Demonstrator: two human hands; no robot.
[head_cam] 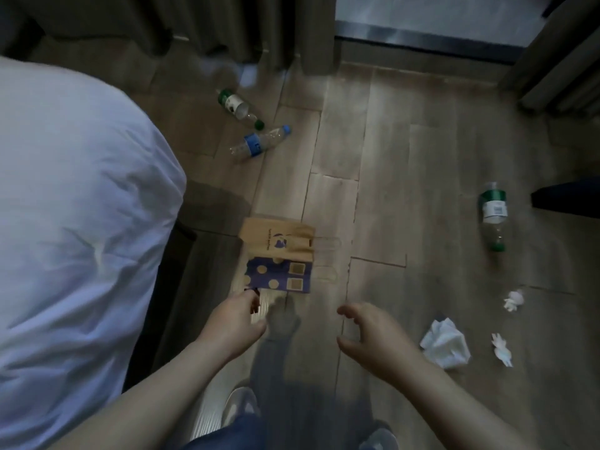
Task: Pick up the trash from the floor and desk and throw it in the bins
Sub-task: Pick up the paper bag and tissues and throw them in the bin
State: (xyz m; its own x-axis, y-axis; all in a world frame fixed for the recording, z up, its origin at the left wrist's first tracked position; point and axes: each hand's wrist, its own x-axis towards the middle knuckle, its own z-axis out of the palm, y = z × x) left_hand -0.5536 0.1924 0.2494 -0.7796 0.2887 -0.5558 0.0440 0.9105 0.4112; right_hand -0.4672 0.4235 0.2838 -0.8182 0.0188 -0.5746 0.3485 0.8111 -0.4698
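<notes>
Trash lies scattered over the wooden floor (383,151) below us. Nearest is a flat paper bag (279,254), brown on its far half and blue with tan dots on its near half, lying just beside the white bed (81,206). Our left hand (237,323) reaches to the bag's near left corner, fingers curled together there; whether they have pinched the paper we cannot tell through the blur. Our right hand (367,336) hovers over bare floor to the right of the bag, fingers spread apart and curved, holding nothing.

To the right of that hand we see a crumpled white tissue (446,342), with two smaller white scraps, one (514,300) beyond it and one (502,349) just beside it. Farther right a clear bottle with a green label (494,216) lies on its side. Beyond the bag, two more bottles lie close together: one with a blue label (259,143) and one with a green cap (241,108). Dark curtains (246,24) hang at the far edge of the floor.
</notes>
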